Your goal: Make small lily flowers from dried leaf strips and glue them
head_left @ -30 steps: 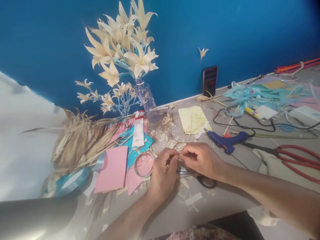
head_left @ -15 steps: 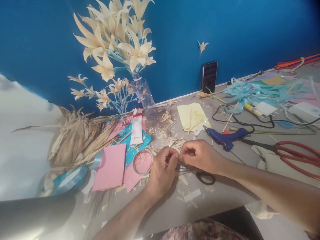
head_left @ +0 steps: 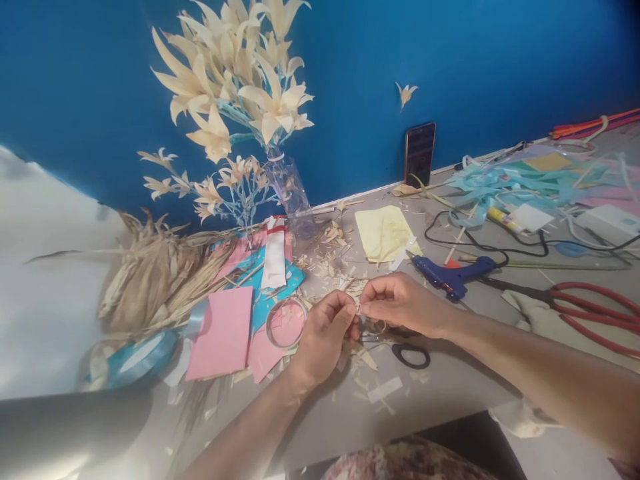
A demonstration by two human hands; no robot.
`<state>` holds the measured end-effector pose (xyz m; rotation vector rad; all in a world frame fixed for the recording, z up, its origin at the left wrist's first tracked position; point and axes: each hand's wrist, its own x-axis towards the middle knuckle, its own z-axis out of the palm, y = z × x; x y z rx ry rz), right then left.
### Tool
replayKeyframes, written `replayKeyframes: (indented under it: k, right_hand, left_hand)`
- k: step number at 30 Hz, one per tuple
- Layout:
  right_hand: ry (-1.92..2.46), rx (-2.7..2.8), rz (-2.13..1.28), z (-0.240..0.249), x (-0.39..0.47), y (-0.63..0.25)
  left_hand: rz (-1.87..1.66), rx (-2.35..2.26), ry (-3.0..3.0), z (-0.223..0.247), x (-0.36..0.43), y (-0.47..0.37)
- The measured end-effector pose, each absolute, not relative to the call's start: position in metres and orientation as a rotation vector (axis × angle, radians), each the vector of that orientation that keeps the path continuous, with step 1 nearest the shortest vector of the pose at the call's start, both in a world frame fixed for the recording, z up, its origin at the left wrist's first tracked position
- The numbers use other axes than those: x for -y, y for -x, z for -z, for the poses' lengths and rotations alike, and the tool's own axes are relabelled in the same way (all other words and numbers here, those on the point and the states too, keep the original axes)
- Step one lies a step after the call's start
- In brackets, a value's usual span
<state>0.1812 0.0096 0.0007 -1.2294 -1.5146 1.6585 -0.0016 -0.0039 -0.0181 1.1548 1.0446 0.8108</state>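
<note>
My left hand (head_left: 325, 337) and my right hand (head_left: 400, 303) meet above the table, fingertips almost touching. Each pinches thumb against forefinger. Between them is something pale and too small to name, mostly covered by the fingers. A thin curved strand (head_left: 383, 327) hangs just under my right hand. Below lies a pair of scissors with a black handle (head_left: 411, 357), its blades partly hidden. Left of my left hand is a roll of tape (head_left: 270, 327) on pink paper. Pale dried scraps (head_left: 345, 270) lie scattered just beyond my fingers.
A blue glue gun (head_left: 453, 275) and red-handled shears (head_left: 595, 307) lie to the right. Pale handmade flowers (head_left: 273, 103) stand in a clear bottle (head_left: 295, 200) at the back. Dried husks (head_left: 145, 267) and a pink pad (head_left: 220, 333) lie left. A phone (head_left: 419, 153) leans on the wall.
My right hand has shifted slightly up and left, and its fingers are straighter. My left fingers have turned a little. The curved strand now shows below my right hand.
</note>
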Motion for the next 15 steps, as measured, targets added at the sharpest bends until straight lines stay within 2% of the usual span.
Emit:
replayKeyframes:
  k: [15]
  right_hand:
    - [1.194, 1.625, -1.549, -0.0003, -0.0092, -0.1810]
  left_hand:
    - [-0.871, -1.169, -1.334, 0.0113, 0.0108, -0.0001]
